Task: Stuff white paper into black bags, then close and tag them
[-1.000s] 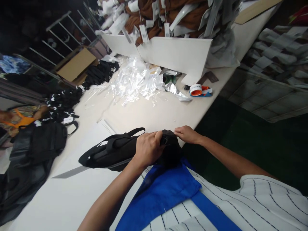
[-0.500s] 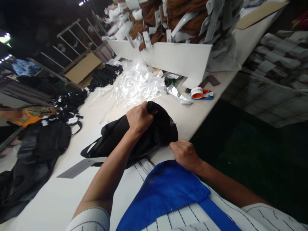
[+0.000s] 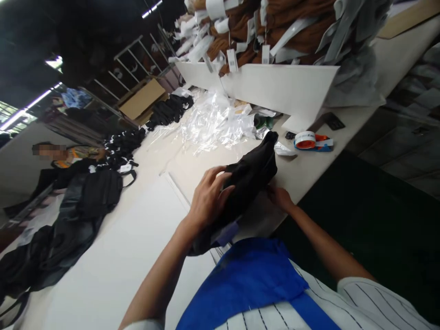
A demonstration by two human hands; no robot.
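Observation:
A black fabric bag stands tilted above the white table in front of me, a pale purple-grey tag showing near its lower end. My left hand rests against its left side, fingers bent and spread apart, not wrapped round it. At the bag's lower right edge, my right hand is closed on the black fabric; its fingertips are partly hidden by the bag and shadow.
Crumpled clear plastic bags lie beyond the bag. A tape dispenser sits near the table's right edge. Black backpacks lie at left, near another person. Brown bundles are piled behind a white board.
The bag has been turned more upright, its top now pointing up and right. My left hand has loosened from its fist and lies on the side; my right hand has shifted to the lower edge.

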